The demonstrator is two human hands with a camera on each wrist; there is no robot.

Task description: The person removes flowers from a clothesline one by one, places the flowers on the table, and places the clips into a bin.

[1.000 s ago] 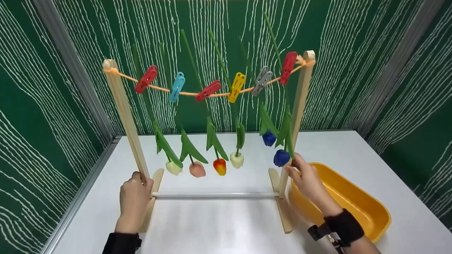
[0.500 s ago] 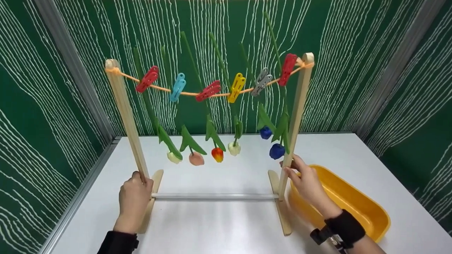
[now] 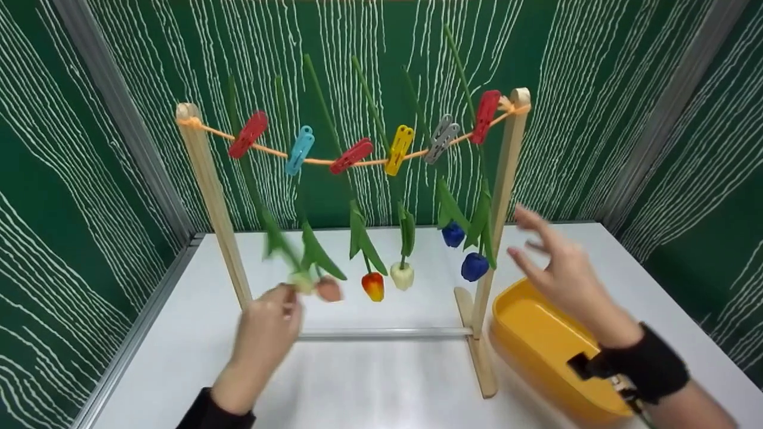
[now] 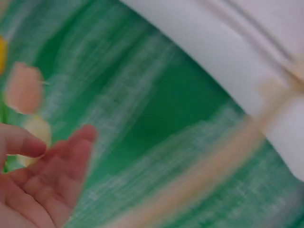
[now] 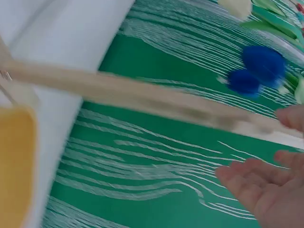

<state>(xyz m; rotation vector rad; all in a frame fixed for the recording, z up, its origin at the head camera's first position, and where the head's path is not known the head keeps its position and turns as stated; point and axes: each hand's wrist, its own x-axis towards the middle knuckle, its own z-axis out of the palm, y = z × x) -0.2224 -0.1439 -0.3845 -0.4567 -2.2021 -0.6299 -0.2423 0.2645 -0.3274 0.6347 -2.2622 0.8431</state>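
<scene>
Artificial tulips hang head down from an orange cord (image 3: pixel 316 161), each beneath a clothespin. My left hand (image 3: pixel 267 333) is at the leftmost cream tulip (image 3: pixel 303 283), beside the peach tulip (image 3: pixel 329 290). In the left wrist view its thumb and fingers are spread and fairly straight, the thumb overlapping the cream bloom; contact is unclear from blur. My right hand (image 3: pixel 572 286) is in the air right of the right wooden post (image 3: pixel 506 173), fingers apart, holding nothing. Two blue tulips (image 5: pixel 262 65) hang on the post's other side. Orange-red (image 3: pixel 373 287) and cream (image 3: pixel 402 276) tulips hang mid-cord.
The left wooden post (image 3: pixel 216 208) and a clear crossbar (image 3: pixel 381 333) complete the stand on a white table (image 3: pixel 369 387). Behind the right post's foot (image 3: pixel 484 369) lies a yellow basin (image 3: pixel 536 333), partly under my right arm. Green walls with white streaks surround the table.
Both hands have let go of the posts. The left moved right to the cream tulip; the right rose and moved right. The tulips have swung, and the stand has stayed about in place.
</scene>
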